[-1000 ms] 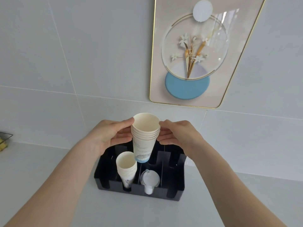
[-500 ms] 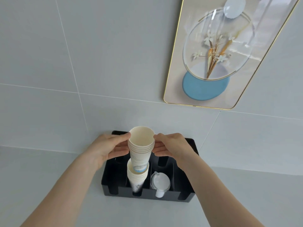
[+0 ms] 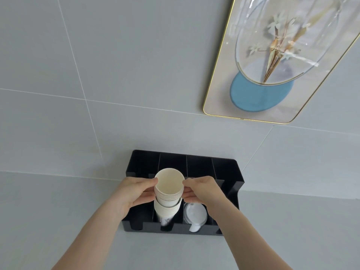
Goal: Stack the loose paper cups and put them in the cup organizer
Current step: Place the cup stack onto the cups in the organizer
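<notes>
A stack of several cream paper cups is held from both sides, my left hand on its left and my right hand on its right. Its lower end sits inside a second stack of paper cups that stands in the second slot from the left of the black cup organizer. The organizer has several slots and rests on the grey counter against the tiled wall.
White plastic lids fill the slot right of the cups. The outer slots look dark and unfilled. A gold-framed picture with a blue disc hangs on the wall at the upper right.
Both hands have lowered the held stack into the stack standing in the organizer. The camera has tilted down and moved closer over the organizer.
</notes>
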Tool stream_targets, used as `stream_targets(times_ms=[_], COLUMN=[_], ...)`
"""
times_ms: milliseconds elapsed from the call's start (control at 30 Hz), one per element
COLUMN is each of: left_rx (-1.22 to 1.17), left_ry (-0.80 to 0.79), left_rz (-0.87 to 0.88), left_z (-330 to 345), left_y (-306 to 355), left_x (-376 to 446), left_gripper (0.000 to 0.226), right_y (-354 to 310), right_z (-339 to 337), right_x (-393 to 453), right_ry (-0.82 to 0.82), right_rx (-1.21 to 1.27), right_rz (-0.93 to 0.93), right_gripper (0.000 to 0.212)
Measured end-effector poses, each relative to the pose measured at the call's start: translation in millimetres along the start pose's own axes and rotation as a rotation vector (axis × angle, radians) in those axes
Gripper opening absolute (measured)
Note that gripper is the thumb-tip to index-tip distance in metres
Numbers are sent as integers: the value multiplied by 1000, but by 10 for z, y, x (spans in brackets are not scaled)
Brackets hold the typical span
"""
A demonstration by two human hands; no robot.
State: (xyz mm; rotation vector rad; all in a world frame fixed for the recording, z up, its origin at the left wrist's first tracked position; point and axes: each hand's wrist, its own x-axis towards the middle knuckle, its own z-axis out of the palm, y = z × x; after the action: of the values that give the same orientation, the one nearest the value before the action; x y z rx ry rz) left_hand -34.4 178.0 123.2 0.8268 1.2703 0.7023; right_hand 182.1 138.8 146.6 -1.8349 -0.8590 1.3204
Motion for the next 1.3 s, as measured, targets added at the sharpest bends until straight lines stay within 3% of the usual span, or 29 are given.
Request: stream_targets(times_ms=[1000,1167,1300], left_rx=[180,288,599], left_ry=[120,172,258], left_rz=[22,64,163], left_z=[111,168,223], left_y=[-200,-208,-212], left_x=[88,38,-95], left_gripper=[6,19,39], right_y=[315,322,393], right_z=[91,54,-89], right_x=[167,191,127], right_ry=[109,72,92], right_rx=[-84,-147,-292], right_rz=[13,-9,-135], right_gripper=[11,20,47])
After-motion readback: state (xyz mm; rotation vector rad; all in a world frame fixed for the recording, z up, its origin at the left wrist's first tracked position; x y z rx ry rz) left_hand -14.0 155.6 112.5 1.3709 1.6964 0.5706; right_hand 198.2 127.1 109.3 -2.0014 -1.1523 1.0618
